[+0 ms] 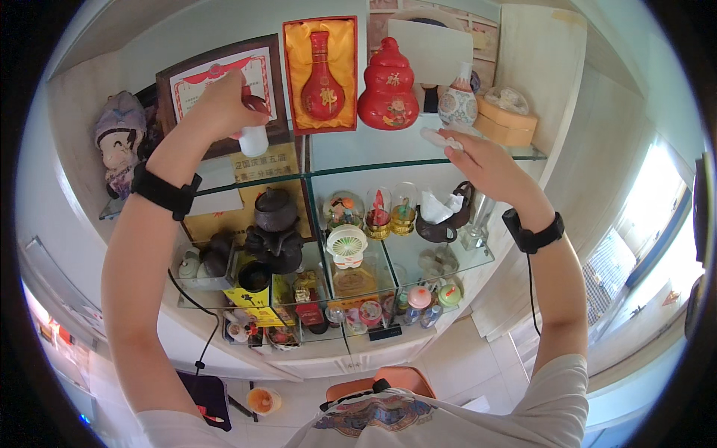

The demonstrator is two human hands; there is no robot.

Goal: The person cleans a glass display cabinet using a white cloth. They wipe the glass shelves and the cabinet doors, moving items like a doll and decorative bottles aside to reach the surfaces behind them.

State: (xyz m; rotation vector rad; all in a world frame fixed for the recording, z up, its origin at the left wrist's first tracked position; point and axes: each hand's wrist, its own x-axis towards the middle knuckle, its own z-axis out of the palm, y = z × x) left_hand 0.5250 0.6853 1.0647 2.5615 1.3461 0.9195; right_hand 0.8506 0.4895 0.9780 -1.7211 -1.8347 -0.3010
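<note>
My left hand (224,109) grips a small white and dark red bottle (254,134) from above, in front of a framed certificate (193,84) at the upper left. On the right, my right hand (484,162) has a crumpled white tissue (442,138) under its fingers, over the upper glass shelf (369,151). Just behind it stands a patterned porcelain vase (458,103). Between my hands are a red gourd-shaped bottle (388,92) and a red bottle (323,84) in an open box lined with yellow cloth.
A cartoon figurine (119,140) stands far left, an orange box (507,120) far right. The glass shelf below holds a dark teapot (274,210), glass domes, a small white fan (347,246) and a dark teapot with white tissue (437,215). An orange chair (414,381) is below me.
</note>
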